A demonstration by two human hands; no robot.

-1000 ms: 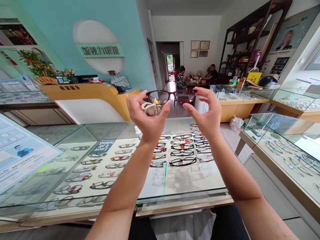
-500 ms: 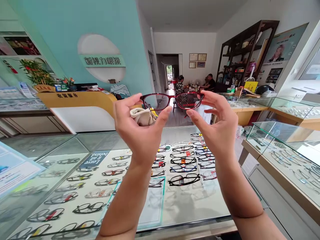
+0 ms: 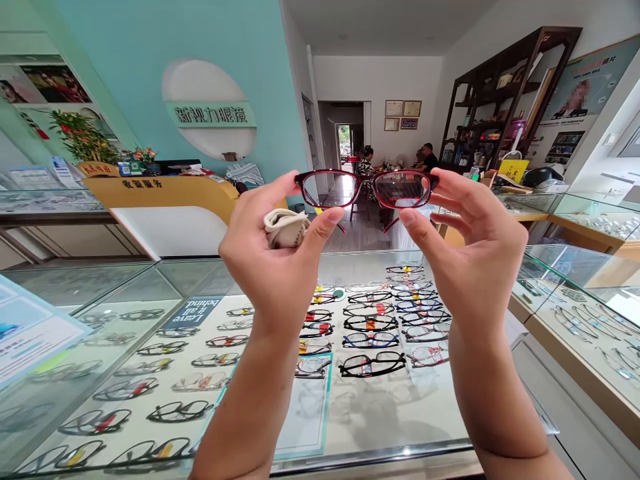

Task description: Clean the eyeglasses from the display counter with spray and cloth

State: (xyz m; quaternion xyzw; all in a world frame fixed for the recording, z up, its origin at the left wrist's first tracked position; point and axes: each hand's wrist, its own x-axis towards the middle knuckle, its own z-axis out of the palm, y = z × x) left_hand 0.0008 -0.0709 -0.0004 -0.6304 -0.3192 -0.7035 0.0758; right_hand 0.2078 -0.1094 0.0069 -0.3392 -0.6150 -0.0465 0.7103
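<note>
Dark-red-rimmed eyeglasses [image 3: 367, 179] are held up level at arm's length above the glass display case, lenses upright. My left hand [image 3: 270, 270] is closed on the left end of the frame between fingers and thumb. A bunched cream cloth [image 3: 285, 227] is also tucked in that hand. On the other side, my right hand [image 3: 467, 250] grips the right end of the frame, thumb below and fingers above. The temples extend away from me, mostly hidden. Small red print shows on the right lens.
Below, the glass display case [image 3: 360, 427] contains rows of eyeglasses [image 3: 373, 363]. Another glass case [image 3: 575, 293] stands at right. A yellow-and-white counter [image 3: 165, 230] lies beyond at left. At the far end, two people sit at a table near a dark shelf [image 3: 505, 93].
Both hands have moved the eyeglasses slightly up and to the right, now more level. The temples show more below the lenses. The camera view has shifted a little.
</note>
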